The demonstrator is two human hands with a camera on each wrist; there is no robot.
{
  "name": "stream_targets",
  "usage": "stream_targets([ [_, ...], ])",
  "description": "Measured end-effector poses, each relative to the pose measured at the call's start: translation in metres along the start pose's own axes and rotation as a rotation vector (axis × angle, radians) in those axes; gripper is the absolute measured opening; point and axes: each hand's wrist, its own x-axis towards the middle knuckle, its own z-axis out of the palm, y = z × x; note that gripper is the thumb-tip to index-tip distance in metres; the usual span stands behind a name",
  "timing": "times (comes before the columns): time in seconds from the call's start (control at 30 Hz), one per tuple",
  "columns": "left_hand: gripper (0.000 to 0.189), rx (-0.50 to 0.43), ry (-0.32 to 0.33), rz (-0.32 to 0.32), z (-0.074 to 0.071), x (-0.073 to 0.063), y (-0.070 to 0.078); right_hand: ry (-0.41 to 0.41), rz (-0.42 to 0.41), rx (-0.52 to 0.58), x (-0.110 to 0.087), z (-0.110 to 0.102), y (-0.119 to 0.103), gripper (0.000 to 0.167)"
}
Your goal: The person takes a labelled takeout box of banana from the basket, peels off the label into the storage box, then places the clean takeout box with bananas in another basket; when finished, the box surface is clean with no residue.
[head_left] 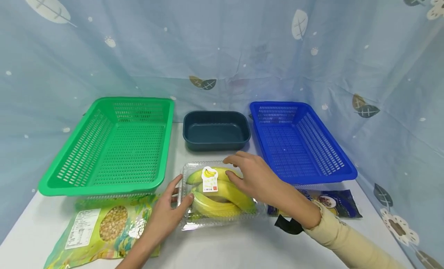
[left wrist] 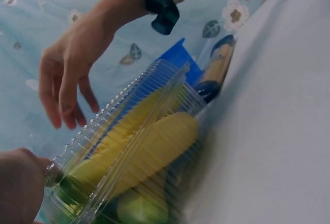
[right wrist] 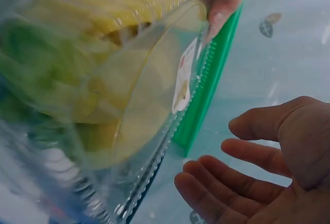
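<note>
A clear plastic clamshell box (head_left: 222, 219) of bananas (head_left: 239, 194) sits in the middle, with a white banana label (head_left: 210, 179) on its lid. My left hand (head_left: 170, 211) grips the box's left edge, thumb on the lid side and fingers at the side wall. In the left wrist view, part of the left hand (left wrist: 20, 185) meets the box's corner. My right hand (head_left: 254, 176) hovers over the right part of the lid. The right wrist view shows this hand (right wrist: 263, 172) with loosely bent fingers, apart from the box, holding nothing.
A green basket (head_left: 165, 153) stands at back left, a dark teal tub (head_left: 216, 146) at back centre, a blue basket (head_left: 333, 161) at back right. A green bag of grains (head_left: 112, 226) lies left of the box. A dark blue packet (head_left: 341, 203) lies partly behind the right forearm.
</note>
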Motion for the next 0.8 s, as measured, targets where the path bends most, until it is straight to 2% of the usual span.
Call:
stream_targets([
  [0.13, 0.073, -0.004, -0.003, -0.008, 0.001, 0.000, 0.001, -0.065, -0.027, -0.024, 0.015, 0.005, -0.003, 0.025],
  [0.3, 0.073, -0.011, -0.004, -0.015, 0.000, 0.000, 0.000, -0.132, -0.114, -0.067, 0.032, 0.013, -0.005, 0.024],
  [0.43, 0.073, -0.018, -0.005, -0.007, 0.001, 0.001, 0.000, -0.154, -0.151, -0.082, 0.041, 0.019, -0.004, 0.022],
  [0.8, 0.072, -0.031, 0.007, -0.002, 0.001, 0.001, 0.001, -0.197, -0.180, -0.127, 0.056, 0.034, -0.004, 0.016],
])
